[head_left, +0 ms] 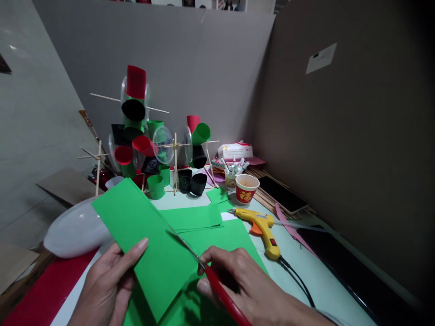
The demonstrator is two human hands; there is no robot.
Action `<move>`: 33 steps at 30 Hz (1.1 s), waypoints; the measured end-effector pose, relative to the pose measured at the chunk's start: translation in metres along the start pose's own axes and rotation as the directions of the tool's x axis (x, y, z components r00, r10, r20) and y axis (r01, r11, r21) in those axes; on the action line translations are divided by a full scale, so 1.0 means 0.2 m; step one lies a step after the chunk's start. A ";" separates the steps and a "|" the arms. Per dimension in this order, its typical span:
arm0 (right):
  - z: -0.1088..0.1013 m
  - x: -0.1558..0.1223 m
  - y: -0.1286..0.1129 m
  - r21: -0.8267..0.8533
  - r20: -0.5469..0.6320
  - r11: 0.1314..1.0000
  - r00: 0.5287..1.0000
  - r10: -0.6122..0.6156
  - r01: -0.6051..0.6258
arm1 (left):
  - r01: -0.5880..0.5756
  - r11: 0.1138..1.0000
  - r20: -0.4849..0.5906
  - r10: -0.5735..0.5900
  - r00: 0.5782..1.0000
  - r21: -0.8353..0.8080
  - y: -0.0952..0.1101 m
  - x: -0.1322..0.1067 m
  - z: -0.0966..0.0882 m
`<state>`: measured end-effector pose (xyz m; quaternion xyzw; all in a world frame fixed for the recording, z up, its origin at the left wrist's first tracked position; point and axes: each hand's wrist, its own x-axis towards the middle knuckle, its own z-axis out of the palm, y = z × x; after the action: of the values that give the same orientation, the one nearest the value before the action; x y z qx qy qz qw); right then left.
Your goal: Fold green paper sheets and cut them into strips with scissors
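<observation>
Left hand (110, 283) pinching flat matte green paper (152, 258); right hand (244, 283) gripping red-handled metal scissors (217, 285), blades at paper's 3 o'clock edge. Plastic glue gun (267, 227) farther out, 3 o'clock.

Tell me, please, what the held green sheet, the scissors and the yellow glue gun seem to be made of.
Held green sheet: matte paper or thin card, judging by its flat, thin edge.
Scissors: thin grey blades look metallic; smooth red handle, probably plastic.
Yellow glue gun: likely smooth hard plastic, evenly coloured; grey nozzle looks metallic.
</observation>
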<state>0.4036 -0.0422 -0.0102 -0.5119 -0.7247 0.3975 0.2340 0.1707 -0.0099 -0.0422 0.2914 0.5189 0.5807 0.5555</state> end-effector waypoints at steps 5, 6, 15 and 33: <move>0.01 0.01 0.02 0.037 0.018 0.998 0.999 -0.050 0.049 | -0.014 1.000 -0.015 0.014 1.000 0.019 0.00 0.00 -0.01; 0.01 0.00 0.02 0.046 0.023 0.998 0.998 -0.050 0.049 | -0.004 1.000 -0.007 0.004 1.000 0.017 0.00 0.01 -0.01; 0.03 0.00 0.04 0.085 0.030 0.993 0.996 -0.080 0.077 | 0.018 1.000 0.023 -0.018 1.000 0.001 -0.01 0.01 0.00; 0.07 0.04 0.13 0.047 -0.007 0.987 0.988 -0.155 0.155 | 0.083 0.996 0.058 -0.081 0.995 -0.040 -0.03 0.02 0.00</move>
<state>0.4036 -0.0352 -0.0399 -0.4490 -0.7522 0.3944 0.2776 0.1713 -0.0075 -0.0496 0.2742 0.5020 0.5600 0.5994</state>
